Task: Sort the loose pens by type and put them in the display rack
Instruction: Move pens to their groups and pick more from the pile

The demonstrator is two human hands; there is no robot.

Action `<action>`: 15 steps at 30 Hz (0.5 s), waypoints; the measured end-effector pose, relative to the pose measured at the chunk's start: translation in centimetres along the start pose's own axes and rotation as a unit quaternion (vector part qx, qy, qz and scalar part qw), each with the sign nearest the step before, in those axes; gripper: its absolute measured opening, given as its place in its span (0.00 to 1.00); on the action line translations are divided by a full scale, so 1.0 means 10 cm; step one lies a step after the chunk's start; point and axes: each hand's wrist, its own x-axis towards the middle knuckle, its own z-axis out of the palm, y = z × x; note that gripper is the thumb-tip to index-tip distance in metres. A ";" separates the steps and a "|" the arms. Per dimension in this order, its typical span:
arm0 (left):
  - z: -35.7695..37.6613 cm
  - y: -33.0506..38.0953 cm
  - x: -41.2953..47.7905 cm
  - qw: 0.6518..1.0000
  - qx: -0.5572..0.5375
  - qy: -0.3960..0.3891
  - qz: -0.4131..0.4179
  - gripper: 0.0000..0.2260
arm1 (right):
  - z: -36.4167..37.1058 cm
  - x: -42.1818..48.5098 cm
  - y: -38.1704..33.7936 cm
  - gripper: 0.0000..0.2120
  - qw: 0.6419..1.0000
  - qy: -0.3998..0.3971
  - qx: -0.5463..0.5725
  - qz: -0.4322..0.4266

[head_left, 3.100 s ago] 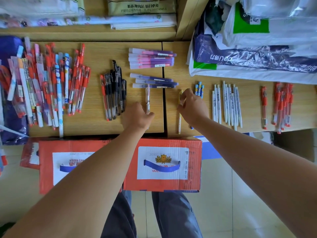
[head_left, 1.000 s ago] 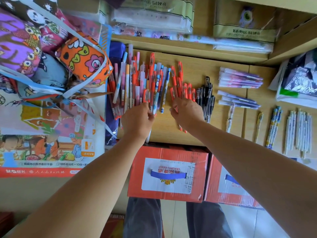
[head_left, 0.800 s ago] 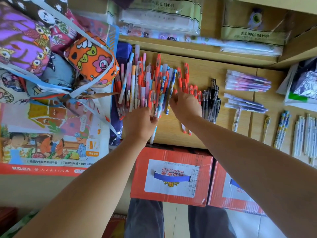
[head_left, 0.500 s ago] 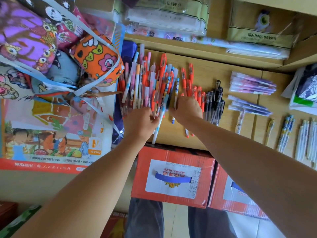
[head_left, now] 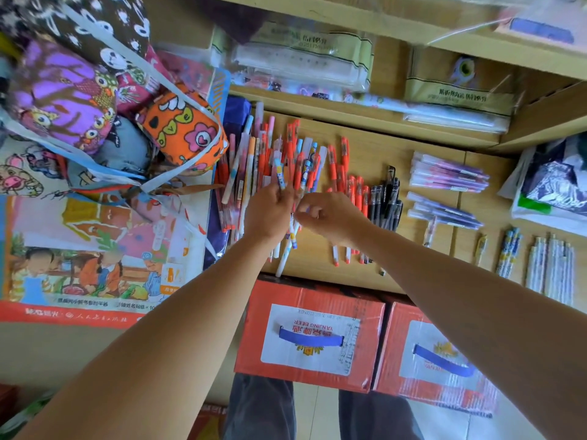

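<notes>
Pinching blue-patterned pens [head_left: 280,174] in your left hand [head_left: 270,212]; right hand [head_left: 330,217] hold unclear. Lift clear of pile [head_left: 251,166] beneath.

A mixed heap of loose pens [head_left: 254,163] lies fanned at the left of the wooden counter [head_left: 374,144], with orange, pink, white and blue barrels overlapping. One blue cartoon-print pen [head_left: 280,174] is lifted above the heap, pinched in the fingers of the left hand [head_left: 270,211]. To the right lie sorted groups: red-capped pens [head_left: 355,198] just beside black pens [head_left: 386,201], purple pens [head_left: 448,174] (lying crosswise, in two stacks), then blue-printed pens [head_left: 508,252] and white pens [head_left: 551,268].
</notes>
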 end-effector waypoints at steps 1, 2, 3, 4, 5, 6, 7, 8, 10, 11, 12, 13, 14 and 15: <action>-0.02 -0.05 0.02 1.000 0.007 0.006 -0.006 0.18 | -0.01 0.03 0.01 0.07 0.999 0.043 -0.015 -0.010; -0.05 -0.10 0.03 1.000 0.017 0.008 -0.010 0.18 | -0.02 0.07 0.01 0.08 0.996 0.083 -0.031 -0.018; -0.07 -0.13 0.02 0.999 0.030 0.004 -0.014 0.18 | -0.02 0.10 0.02 0.10 0.993 0.103 -0.047 -0.016; -0.09 -0.17 0.01 0.999 0.042 0.001 -0.016 0.18 | -0.01 0.13 0.03 0.10 0.992 0.099 -0.076 -0.002; -0.10 -0.20 -0.01 0.999 0.049 -0.002 -0.016 0.18 | 0.00 0.15 0.05 0.11 0.990 0.078 -0.113 0.018; -0.10 -0.24 -0.01 0.998 0.054 -0.004 -0.015 0.18 | 0.02 0.15 0.07 0.11 0.987 0.058 -0.145 0.037; -0.10 -0.26 -0.02 0.998 0.056 -0.007 -0.013 0.19 | 0.04 0.15 0.10 0.10 0.984 0.055 -0.160 0.048; -0.10 -0.29 -0.03 0.998 0.054 -0.013 -0.011 0.19 | 0.06 0.14 0.14 0.10 0.984 0.066 -0.159 0.053; -0.11 -0.31 -0.04 0.998 0.056 -0.023 -0.005 0.16 | 0.09 0.12 0.20 0.09 0.984 0.104 -0.134 0.054; -0.11 -0.32 -0.04 0.998 0.061 -0.025 -0.004 0.16 | 0.11 0.12 0.21 0.09 0.983 0.117 -0.127 0.057; -0.12 -0.32 -0.04 0.997 0.066 -0.028 -0.001 0.15 | 0.12 0.13 0.20 0.08 0.982 0.125 -0.125 0.063; -0.12 -0.32 -0.04 0.997 0.073 -0.031 0.000 0.15 | 0.14 0.14 0.19 0.08 0.982 0.129 -0.120 0.072; -0.12 -0.32 -0.04 0.996 0.079 -0.035 0.003 0.14 | 0.15 0.15 0.18 0.08 0.982 0.133 -0.105 0.083; -0.13 -0.31 -0.04 0.996 0.081 -0.040 0.005 0.15 | 0.15 0.17 0.16 0.08 0.983 0.139 -0.078 0.095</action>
